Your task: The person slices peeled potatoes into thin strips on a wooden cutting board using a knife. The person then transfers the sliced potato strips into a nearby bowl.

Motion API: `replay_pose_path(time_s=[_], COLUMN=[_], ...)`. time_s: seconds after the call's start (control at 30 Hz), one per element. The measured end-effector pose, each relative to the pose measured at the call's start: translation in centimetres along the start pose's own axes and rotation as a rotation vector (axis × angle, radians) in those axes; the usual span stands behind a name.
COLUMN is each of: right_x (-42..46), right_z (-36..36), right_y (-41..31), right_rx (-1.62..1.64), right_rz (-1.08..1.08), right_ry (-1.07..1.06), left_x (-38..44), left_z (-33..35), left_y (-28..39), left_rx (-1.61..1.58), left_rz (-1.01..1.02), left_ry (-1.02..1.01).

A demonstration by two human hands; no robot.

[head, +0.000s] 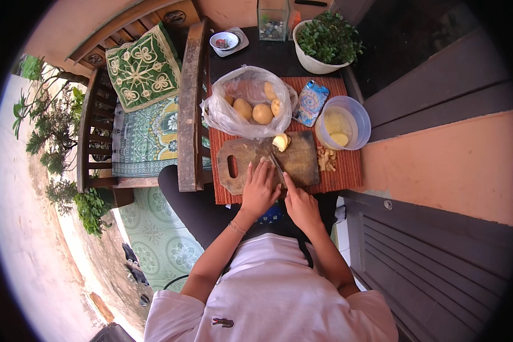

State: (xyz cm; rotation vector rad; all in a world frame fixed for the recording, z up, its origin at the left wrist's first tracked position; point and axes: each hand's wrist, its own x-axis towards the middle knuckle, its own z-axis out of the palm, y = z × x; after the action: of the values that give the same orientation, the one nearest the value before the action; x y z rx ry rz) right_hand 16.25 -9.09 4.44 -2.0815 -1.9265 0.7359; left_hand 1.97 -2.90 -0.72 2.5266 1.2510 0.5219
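My right hand (301, 207) grips a knife (277, 164), its index finger stretched along the handle. The blade points away from me over a worn wooden cutting board (250, 149) with a handle slot. Flat on the board, close to the left of the blade, is my left hand (260, 188), fingers pointing forward. Something small and pale shows at its fingertips; whether it is held is unclear. Just beyond the knife tip lies a cut piece of potato (281, 142), pale yellow inside.
Behind the board stands an open plastic bag (222, 113) of whole potatoes (263, 114). To the right are a plastic tub (364, 124) with potatoes in liquid, peelings (326, 159) and a patterned phone case (311, 102). A potted plant (329, 42) and a wooden bench armrest (191, 107) flank the table.
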Motion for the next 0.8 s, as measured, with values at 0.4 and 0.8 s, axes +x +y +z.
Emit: replay_pose_path(time_s=[0.4, 0.8], right_x=[-0.8, -0.2], right_z=[1.0, 0.8], right_y=[-0.9, -0.5], right_rx=[-0.026, -0.156], right_rz=[0.014, -0.043], right_ry=[0.031, 0.015], left_x=[0.0, -0.1], left_z=[0.1, 0.9], left_y=[-0.1, -1.6], left_rx=[0.044, 0.034], left_rz=[0.005, 0.074], left_ry=[-0.045, -0.008])
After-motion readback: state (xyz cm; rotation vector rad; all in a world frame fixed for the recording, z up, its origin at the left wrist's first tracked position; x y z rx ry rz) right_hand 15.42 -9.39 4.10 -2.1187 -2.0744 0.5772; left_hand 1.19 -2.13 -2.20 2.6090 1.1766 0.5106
